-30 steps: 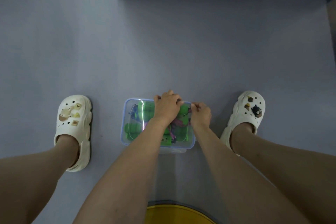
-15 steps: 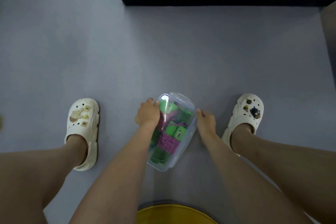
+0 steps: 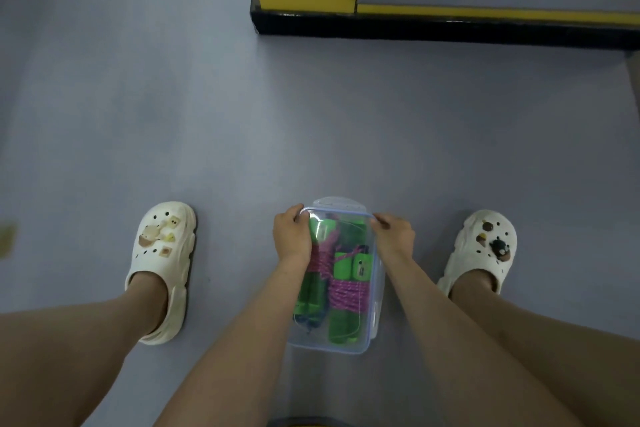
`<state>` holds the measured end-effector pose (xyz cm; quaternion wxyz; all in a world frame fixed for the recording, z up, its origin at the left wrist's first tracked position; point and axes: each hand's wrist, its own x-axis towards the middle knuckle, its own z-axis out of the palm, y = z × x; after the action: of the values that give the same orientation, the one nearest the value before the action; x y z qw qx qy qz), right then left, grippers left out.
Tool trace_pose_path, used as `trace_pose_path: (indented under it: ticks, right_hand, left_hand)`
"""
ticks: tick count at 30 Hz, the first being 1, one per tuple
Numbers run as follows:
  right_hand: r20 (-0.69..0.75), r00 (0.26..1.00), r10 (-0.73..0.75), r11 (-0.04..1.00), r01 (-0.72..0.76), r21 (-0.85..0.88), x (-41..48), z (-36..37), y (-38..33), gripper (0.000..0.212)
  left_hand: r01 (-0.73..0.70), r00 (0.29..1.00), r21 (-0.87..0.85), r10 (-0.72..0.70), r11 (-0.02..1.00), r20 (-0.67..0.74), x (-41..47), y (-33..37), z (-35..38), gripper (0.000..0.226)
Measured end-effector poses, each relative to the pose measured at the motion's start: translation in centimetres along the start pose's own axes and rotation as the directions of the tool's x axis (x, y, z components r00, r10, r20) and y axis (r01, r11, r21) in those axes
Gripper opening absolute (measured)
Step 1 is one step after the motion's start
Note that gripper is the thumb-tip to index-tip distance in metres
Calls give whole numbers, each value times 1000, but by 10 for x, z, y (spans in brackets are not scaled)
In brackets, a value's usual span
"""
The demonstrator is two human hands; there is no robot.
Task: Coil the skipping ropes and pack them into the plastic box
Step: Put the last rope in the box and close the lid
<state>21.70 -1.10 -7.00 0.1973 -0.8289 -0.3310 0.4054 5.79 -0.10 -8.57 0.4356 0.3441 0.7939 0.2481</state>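
We count one plastic box, two hands — a left hand and a right hand — two cream clogs, and two pink rope coils showing; green handles too bunched to number.

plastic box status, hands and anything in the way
Left hand and right hand grip plastic box far corners. Skipping ropes coiled inside, lid looks on. Left clog and right clog flank it, apart.

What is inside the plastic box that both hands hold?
Through the clear plastic box: coiled pink skipping ropes with green handles. The left hand and forearm cover the box's left side, so the count is unclear.
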Motion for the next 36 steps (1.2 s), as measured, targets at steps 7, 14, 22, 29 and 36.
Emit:
trace_pose_path:
  ticks: [7, 14, 22, 29, 36]
  right_hand:
    - [-24, 980, 196, 966, -189, 176, 13, 7, 5, 24]
    - [-9, 963, 270, 936, -261, 235, 17, 10, 6, 19]
    - [-8, 964, 265, 941, -257, 218, 19, 11, 8, 17]
    - [-8, 961, 277, 935, -267, 235, 20, 14, 9, 16]
    - [1, 951, 309, 918, -299, 261, 19, 15, 10, 12]
  left_hand:
    - [174, 983, -298, -183, 939, -3, 12, -4, 2, 17]
    - [183, 982, -302, -185, 936, 20, 14, -1, 4, 11]
    - [-321, 947, 172, 313, 931, 72, 4, 5, 14, 32]
    - [-329, 932, 202, 283, 923, 225, 15, -4, 13, 28]
    - [-316, 926, 233, 246, 920, 287, 21, -3, 13, 19]
